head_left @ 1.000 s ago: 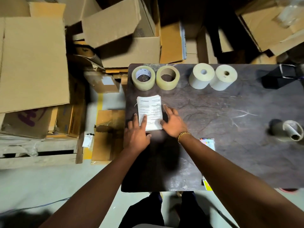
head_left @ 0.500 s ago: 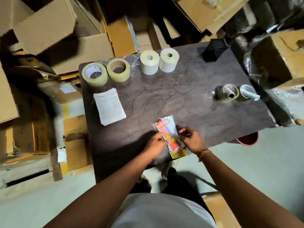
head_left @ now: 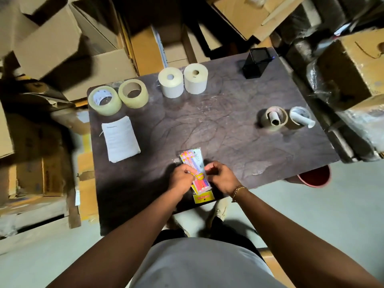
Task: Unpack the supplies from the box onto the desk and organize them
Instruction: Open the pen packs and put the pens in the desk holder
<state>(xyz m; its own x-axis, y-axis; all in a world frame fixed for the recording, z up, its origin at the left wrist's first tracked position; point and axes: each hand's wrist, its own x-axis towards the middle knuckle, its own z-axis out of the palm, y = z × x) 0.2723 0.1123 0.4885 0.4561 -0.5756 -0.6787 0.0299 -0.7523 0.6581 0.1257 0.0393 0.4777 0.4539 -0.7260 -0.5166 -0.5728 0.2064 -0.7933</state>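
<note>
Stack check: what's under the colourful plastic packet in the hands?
A yellow card with red lettering pokes out beneath the colourful plastic packet at the dark desk's near edge. The packet, left hand and right hand hide the rest.

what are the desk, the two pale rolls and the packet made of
Desk: dark wood-look board, perhaps laminate; dull, veined and scratched.
Rolls: probably paper, matte cream, wound round a small core hole.
Packet: glossy clear plastic over coloured contents, with a yellow card header; it glints.
</note>
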